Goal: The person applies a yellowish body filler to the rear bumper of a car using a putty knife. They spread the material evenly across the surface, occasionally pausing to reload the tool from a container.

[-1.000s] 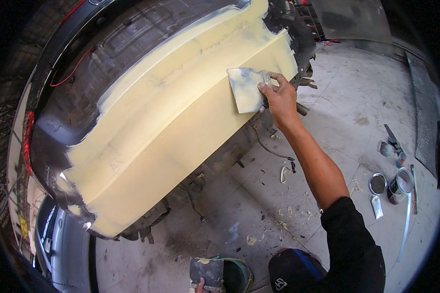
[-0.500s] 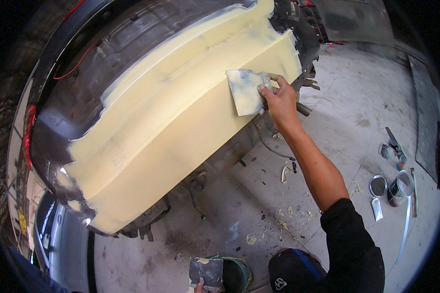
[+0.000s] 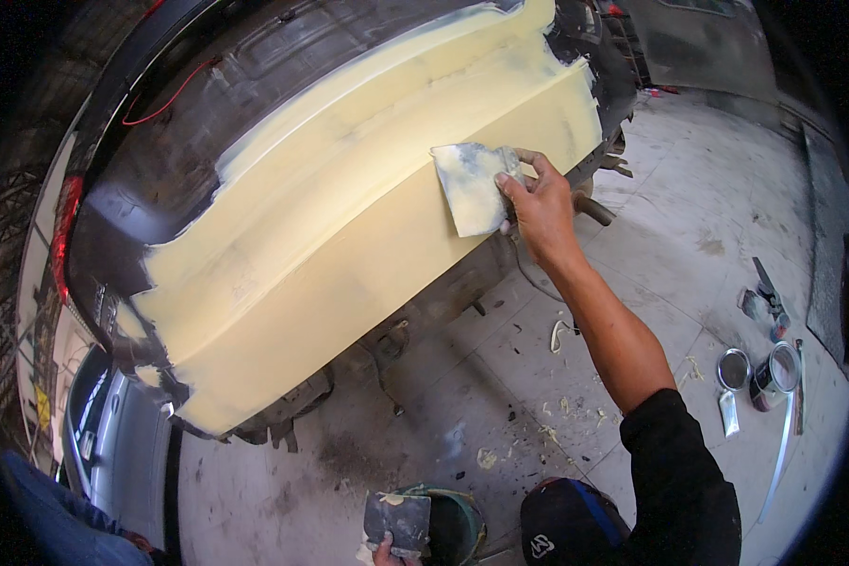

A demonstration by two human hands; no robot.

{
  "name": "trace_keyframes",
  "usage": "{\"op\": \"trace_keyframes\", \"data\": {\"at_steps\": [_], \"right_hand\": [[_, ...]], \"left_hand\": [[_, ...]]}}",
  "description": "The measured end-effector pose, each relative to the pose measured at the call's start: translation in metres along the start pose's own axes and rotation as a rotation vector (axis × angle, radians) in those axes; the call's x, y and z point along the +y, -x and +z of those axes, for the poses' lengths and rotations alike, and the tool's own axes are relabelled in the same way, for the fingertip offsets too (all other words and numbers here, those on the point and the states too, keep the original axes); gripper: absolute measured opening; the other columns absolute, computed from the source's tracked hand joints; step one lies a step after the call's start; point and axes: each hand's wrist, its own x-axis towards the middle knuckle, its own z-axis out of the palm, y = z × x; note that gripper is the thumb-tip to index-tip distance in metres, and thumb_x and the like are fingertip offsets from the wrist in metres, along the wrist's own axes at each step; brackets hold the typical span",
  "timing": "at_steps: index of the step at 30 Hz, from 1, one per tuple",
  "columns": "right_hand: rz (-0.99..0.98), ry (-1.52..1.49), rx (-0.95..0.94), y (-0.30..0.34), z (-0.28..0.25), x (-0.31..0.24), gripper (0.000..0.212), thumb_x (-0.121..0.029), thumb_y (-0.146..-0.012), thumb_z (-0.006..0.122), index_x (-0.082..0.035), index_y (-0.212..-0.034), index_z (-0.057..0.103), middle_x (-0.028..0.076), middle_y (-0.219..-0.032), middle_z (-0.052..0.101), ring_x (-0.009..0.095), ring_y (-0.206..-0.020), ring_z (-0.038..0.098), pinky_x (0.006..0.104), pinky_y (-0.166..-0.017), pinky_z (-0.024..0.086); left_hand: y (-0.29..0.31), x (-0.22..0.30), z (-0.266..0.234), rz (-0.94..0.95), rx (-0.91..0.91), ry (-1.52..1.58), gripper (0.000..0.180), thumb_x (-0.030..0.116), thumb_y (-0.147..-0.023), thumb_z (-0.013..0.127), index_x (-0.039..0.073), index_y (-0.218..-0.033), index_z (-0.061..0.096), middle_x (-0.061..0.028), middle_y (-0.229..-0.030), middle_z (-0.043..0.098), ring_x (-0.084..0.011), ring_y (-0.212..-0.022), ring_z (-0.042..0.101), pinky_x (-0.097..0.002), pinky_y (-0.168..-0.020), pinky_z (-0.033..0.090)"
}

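My right hand (image 3: 538, 203) holds a wide flat spreader (image 3: 472, 187), its blade pressed against the pale yellow filler (image 3: 349, 236) that coats the rear panel of a dark car body (image 3: 189, 113). The spreader sits at the right part of the coated area, on the crease line. My left hand (image 3: 387, 549) shows only at the bottom edge, gripping a small dark mixing board (image 3: 398, 521) smeared with filler, held over a round green tub (image 3: 457, 524).
The concrete floor (image 3: 575, 415) is spattered with filler scraps. An open tin, its lid and a few tools (image 3: 759, 368) lie at the right. A dark cap (image 3: 566, 524) shows at the bottom. A silver car (image 3: 104, 434) and a person's blue-clad leg (image 3: 47, 514) are at the lower left.
My right hand has kept the spreader on the filler and barely shifted along the panel. My left hand holds the board in the same place.
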Motion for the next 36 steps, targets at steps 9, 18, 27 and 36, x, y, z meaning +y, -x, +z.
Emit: {"op": "trace_keyframes", "data": {"at_steps": [9, 18, 27, 36], "right_hand": [[0.007, -0.021, -0.004, 0.004, 0.004, 0.002, 0.034, -0.004, -0.084, 0.06, 0.005, -0.115, 0.047, 0.013, -0.077, 0.064, 0.011, -0.05, 0.055, 0.0247, -0.037, 0.043], [0.001, -0.026, -0.012, 0.007, 0.007, 0.003, 0.034, -0.004, -0.084, 0.06, 0.005, -0.115, 0.047, 0.013, -0.077, 0.064, 0.011, -0.051, 0.055, 0.0249, -0.037, 0.043], [-0.01, -0.032, -0.024, 0.009, 0.01, 0.002, 0.034, -0.005, -0.085, 0.059, 0.006, -0.115, 0.047, 0.014, -0.078, 0.064, 0.011, -0.051, 0.056, 0.0247, -0.037, 0.043], [-0.012, -0.011, -0.022, 0.014, 0.015, 0.001, 0.034, -0.004, -0.084, 0.059, 0.007, -0.114, 0.047, 0.014, -0.075, 0.064, 0.011, -0.048, 0.055, 0.0248, -0.036, 0.042]], "left_hand": [[0.008, 0.002, 0.013, 0.111, 0.024, -0.002, 0.05, 0.015, -0.079, 0.057, 0.002, -0.125, 0.045, -0.0144, -0.112, 0.059, -0.032, -0.097, 0.06, -0.045, -0.083, 0.051], [0.008, 0.002, 0.009, 0.124, 0.047, -0.044, 0.047, 0.017, -0.08, 0.056, 0.003, -0.124, 0.046, -0.0137, -0.109, 0.06, -0.0311, -0.096, 0.061, -0.0433, -0.081, 0.052], [0.004, 0.002, 0.002, 0.091, 0.005, -0.002, 0.047, 0.018, -0.08, 0.057, 0.004, -0.123, 0.046, -0.0139, -0.109, 0.06, -0.0314, -0.096, 0.061, -0.0446, -0.081, 0.052], [0.006, 0.003, 0.001, 0.104, 0.039, 0.015, 0.046, 0.016, -0.079, 0.058, 0.003, -0.122, 0.046, -0.0139, -0.108, 0.06, -0.032, -0.094, 0.061, -0.0451, -0.082, 0.051]]}}
